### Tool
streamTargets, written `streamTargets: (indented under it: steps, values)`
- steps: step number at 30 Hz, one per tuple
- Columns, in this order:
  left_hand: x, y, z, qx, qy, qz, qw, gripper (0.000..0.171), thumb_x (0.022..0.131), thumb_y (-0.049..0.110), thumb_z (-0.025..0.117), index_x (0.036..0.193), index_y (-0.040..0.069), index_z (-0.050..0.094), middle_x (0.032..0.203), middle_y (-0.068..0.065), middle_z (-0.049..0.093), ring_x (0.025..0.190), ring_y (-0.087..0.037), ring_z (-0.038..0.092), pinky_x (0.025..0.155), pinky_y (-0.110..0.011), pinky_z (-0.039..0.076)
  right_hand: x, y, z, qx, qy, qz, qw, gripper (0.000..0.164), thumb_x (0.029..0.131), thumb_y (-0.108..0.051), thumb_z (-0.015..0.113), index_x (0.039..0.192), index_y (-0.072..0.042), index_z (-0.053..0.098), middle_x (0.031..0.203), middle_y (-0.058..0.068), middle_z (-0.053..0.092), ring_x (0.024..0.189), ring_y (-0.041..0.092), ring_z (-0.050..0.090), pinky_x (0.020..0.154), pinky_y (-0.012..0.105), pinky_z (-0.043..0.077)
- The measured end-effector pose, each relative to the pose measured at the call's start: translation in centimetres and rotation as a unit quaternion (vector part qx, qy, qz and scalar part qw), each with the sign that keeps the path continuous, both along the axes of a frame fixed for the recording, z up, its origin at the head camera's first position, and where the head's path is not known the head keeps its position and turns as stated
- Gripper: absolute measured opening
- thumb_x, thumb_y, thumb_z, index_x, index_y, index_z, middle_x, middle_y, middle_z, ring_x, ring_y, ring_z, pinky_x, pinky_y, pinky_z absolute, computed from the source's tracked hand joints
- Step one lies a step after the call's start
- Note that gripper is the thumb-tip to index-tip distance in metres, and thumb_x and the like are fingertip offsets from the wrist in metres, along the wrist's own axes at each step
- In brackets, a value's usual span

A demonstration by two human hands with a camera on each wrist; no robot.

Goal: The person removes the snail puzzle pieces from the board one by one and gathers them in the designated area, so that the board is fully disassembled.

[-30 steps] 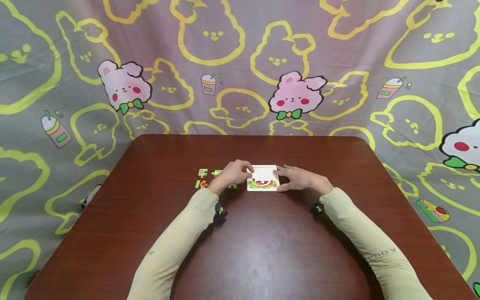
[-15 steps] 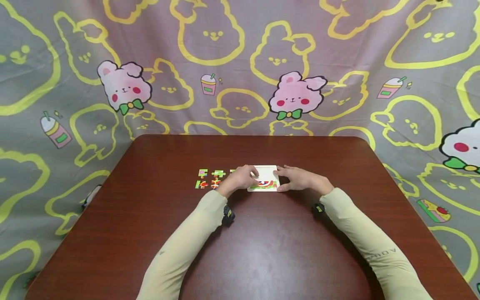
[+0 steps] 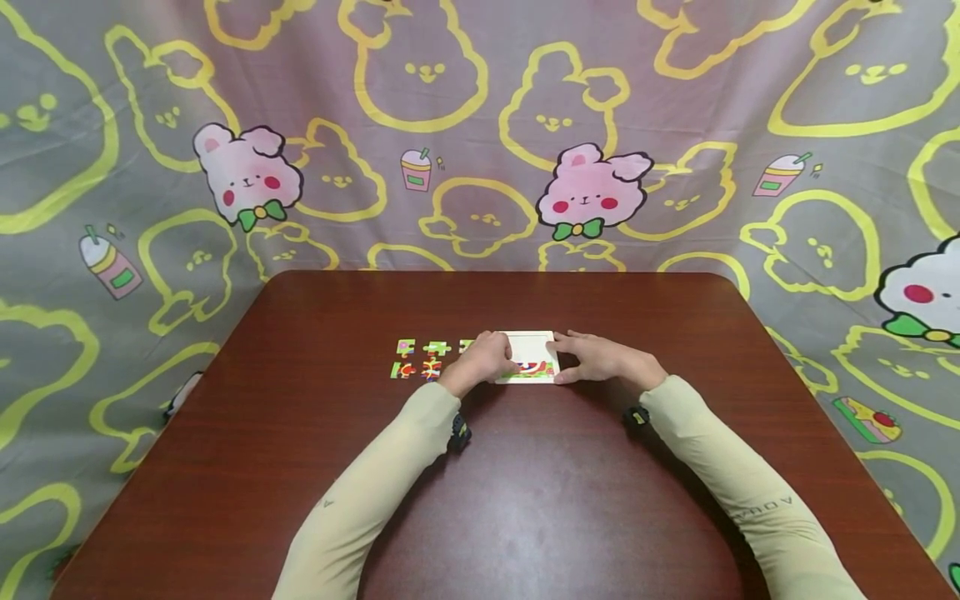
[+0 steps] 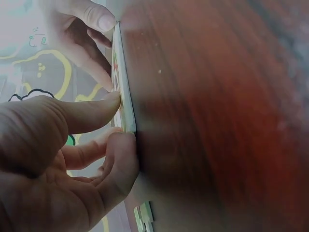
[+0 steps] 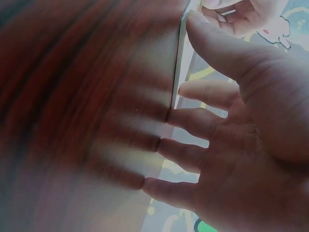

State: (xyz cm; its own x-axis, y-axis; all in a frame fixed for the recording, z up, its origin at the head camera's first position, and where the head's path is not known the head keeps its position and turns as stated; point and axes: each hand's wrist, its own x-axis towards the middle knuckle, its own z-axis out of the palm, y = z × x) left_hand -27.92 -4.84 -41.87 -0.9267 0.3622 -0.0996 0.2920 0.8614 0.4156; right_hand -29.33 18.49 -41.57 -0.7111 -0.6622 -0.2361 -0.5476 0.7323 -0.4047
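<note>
A white puzzle tray (image 3: pixel 532 345) lies on the table, its near row showing a red, green and blue picture and its far part bare white. At its left side my left hand (image 3: pixel 482 360) presses the thumb onto the face, while curled fingers meet the edge, as the left wrist view shows on the tray rim (image 4: pixel 128 106). My right hand (image 3: pixel 596 357) rests at the right side, fingers spread; its thumb touches the near edge and fingertips lie along the side. Several loose jigsaw pieces (image 3: pixel 437 348) lie left of the tray, some hidden behind my left hand.
The brown table (image 3: pixel 570 483) has a far edge close to a patterned curtain (image 3: pixel 465 108). A loose piece (image 4: pixel 144 216) shows beyond my left fingers in the left wrist view. Black wrist cameras (image 3: pixel 637 416) sit under both sleeves.
My left hand has moved right over the tray's left part, then its fingers have drawn back to the left edge with the thumb pressing. More loose pieces show. My right hand has stayed put.
</note>
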Motion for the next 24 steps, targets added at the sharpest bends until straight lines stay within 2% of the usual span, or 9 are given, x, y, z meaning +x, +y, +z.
streamTargets:
  steps: [3, 7, 18, 24]
  values:
    - [0.10, 0.01, 0.15, -0.004, -0.008, 0.003, 1.0000, 0.046, 0.082, 0.027, 0.077, 0.046, 0.016, 0.052, 0.045, 0.006, 0.047, 0.057, -0.014, 0.052, 0.050, -0.022, 0.037, 0.00, -0.04, 0.00, 0.000, 0.001, 0.000, 1.000, 0.071, 0.090, -0.036, 0.070, 0.147, -0.004, 0.042, 0.158, 0.024, 0.026, 0.146, 0.049, 0.020, 0.117, 0.057, 0.023]
    - [0.22, 0.03, 0.36, -0.008, -0.019, 0.005, 0.9998, 0.047, 0.084, 0.028, 0.076, 0.045, 0.016, 0.052, 0.041, 0.007, 0.046, 0.052, -0.013, 0.053, 0.050, -0.021, 0.038, -0.01, -0.11, 0.04, 0.001, 0.005, 0.000, 1.000, 0.072, 0.090, -0.036, 0.071, 0.147, -0.004, 0.042, 0.158, 0.024, 0.027, 0.146, 0.049, 0.021, 0.116, 0.058, 0.024]
    - [-0.26, 0.54, 0.50, -0.013, -0.044, 0.014, 0.9988, 0.047, 0.085, 0.030, 0.076, 0.048, 0.016, 0.050, 0.044, 0.006, 0.047, 0.048, -0.011, 0.052, 0.048, -0.022, 0.039, -0.09, 0.09, 0.12, 0.002, 0.007, 0.003, 1.000, 0.070, 0.089, -0.034, 0.072, 0.146, -0.004, 0.044, 0.157, 0.025, 0.028, 0.144, 0.051, 0.023, 0.116, 0.059, 0.025]
    - [-0.46, 0.70, 0.78, -0.012, -0.076, 0.028, 0.9966, 0.035, 0.086, 0.029, 0.076, 0.063, 0.013, 0.055, 0.054, 0.002, 0.052, 0.042, -0.008, 0.052, 0.042, -0.021, 0.040, -0.12, 0.01, -0.02, 0.000, 0.005, 0.005, 1.000, 0.070, 0.089, -0.033, 0.071, 0.146, -0.003, 0.044, 0.156, 0.026, 0.029, 0.144, 0.051, 0.022, 0.116, 0.059, 0.024]
